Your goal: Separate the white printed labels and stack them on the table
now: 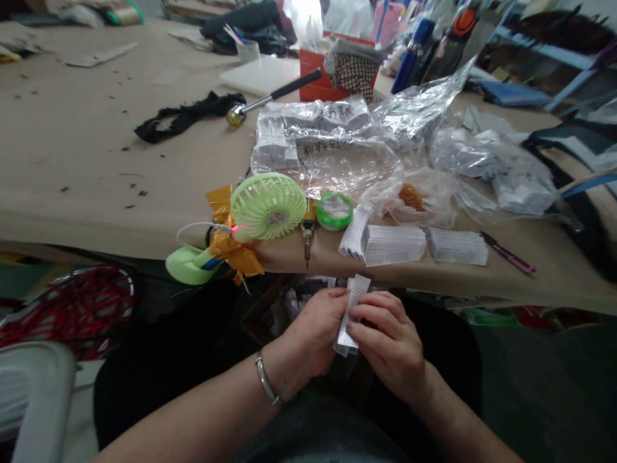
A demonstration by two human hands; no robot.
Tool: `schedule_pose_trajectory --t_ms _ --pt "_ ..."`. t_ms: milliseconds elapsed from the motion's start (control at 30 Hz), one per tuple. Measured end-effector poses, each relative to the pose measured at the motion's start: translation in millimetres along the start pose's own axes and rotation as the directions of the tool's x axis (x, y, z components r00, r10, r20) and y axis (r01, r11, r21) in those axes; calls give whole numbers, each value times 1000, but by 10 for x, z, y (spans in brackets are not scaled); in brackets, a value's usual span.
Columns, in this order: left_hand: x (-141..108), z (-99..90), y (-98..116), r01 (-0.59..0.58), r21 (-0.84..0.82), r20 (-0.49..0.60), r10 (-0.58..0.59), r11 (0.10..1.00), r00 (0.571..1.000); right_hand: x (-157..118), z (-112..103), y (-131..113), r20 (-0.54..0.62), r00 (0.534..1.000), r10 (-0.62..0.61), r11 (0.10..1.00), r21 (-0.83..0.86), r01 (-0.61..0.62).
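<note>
Over my lap, just off the table's front edge, my left hand point(321, 328) is closed around a narrow stack of white printed labels point(354, 312). From the other side my right hand point(388, 334) grips the same labels, its fingertips on their face. Some fingers of my left hand are hidden behind the strips. On the table beyond lie a stack of printed labels point(395, 244), a second stack point(457, 245) to its right and a folded bundle of white strips point(357, 231) to its left.
A green fan point(268, 206) is taped at the table edge, with a soldering-iron-like tool point(307, 238) and a green round container point(334, 211) beside it. Rubber bands point(411, 196) sit in clear plastic. Thread snips point(508, 253) lie right; a metal-headed hammer point(274, 96) lies farther back.
</note>
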State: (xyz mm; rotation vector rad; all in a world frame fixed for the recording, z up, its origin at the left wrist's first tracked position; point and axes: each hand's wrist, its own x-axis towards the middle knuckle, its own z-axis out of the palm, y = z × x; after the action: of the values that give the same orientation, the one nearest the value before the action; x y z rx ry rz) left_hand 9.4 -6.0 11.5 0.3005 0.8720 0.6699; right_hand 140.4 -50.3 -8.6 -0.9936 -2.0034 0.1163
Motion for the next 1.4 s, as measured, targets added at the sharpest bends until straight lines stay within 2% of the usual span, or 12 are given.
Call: schedule_pose_trajectory --t_ms 167,567,633,700,733,800,867,967,1033,1233,1300,1400 --pt "-5 -155 -40 -68 -58 -75 63 996 995 -45 199 -11 61 998 0 1000 -18 1" --pt "-28 -191 -77 -93 -62 -40 91 994 995 -65 197 -37 123 992 18 999 24 -21" --pt "-44 -190 -60 -81 -44 -46 79 996 996 -84 167 -25 118 992 48 996 72 -56" --pt "-66 -182 -31 -49 -2 -51 49 999 998 -95 126 11 56 985 166 975 139 -172" --pt "-79 -176 -14 -25 27 -49 26 999 998 -96 107 40 15 965 262 950 174 -260" --pt "-104 -165 12 17 80 -48 -13 997 999 -85 84 112 -24 885 465 862 238 -447" --pt "-121 -160 20 29 119 -49 -23 992 999 -59 86 183 25 789 614 748 298 -592" --pt "-127 -163 2 17 146 -37 -12 989 999 -3 124 235 139 684 716 596 387 -703" --pt "-123 -168 -13 11 154 -26 -7 988 1000 36 153 228 192 639 745 527 418 -740" --pt "-115 -187 -30 -4 175 -18 8 984 1000 79 173 169 254 599 760 482 399 -780" --pt "-113 -198 -36 -9 180 -19 12 984 1000 81 163 163 238 606 759 508 367 -780" --pt "-105 -215 -47 -11 192 -15 14 981 1000 103 143 158 206 650 731 587 295 -754"
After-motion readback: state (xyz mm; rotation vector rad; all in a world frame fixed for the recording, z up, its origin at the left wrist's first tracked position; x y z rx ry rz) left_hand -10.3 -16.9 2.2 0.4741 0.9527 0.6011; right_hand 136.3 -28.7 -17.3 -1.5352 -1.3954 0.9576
